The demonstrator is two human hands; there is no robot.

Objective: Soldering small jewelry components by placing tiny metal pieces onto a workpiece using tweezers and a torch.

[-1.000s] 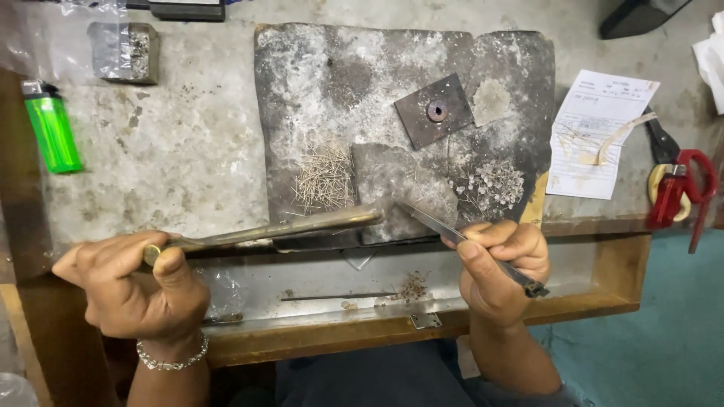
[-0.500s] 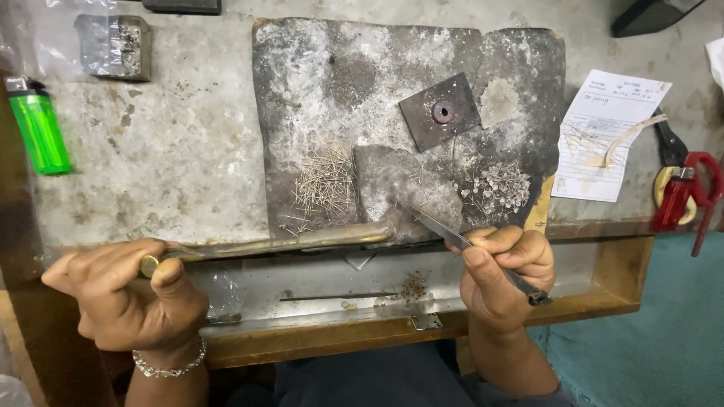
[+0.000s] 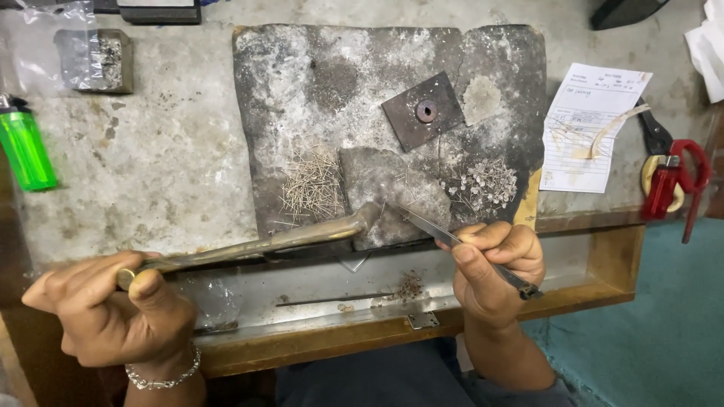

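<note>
Your left hand (image 3: 113,316) is wrapping closed around the butt of a long, tarnished metal blowpipe torch (image 3: 256,245), thumb pressing over its end, and you are holding it nearly level so that its curved tip is reaching the small grey stone block (image 3: 392,185) lying on the scorched, dark soldering slab (image 3: 339,83). Your right hand (image 3: 494,267) is pinching a pair of slim steel tweezers (image 3: 452,241) between thumb and forefinger, fingers closed snugly on the shaft; the points are meeting the same grey block just beside the torch tip, though what they are gripping is too small to tell. A heap of fine wire pins (image 3: 313,185) is sitting just left of the block, and a cluster of tiny silver pieces (image 3: 486,185) just right of it. A dark square metal plate with a round hole (image 3: 422,111) is lying higher on the slab. A green lighter (image 3: 26,151) is resting far to the left, and red-handled shears (image 3: 675,181) and a printed paper slip (image 3: 592,124) to the right.
</note>
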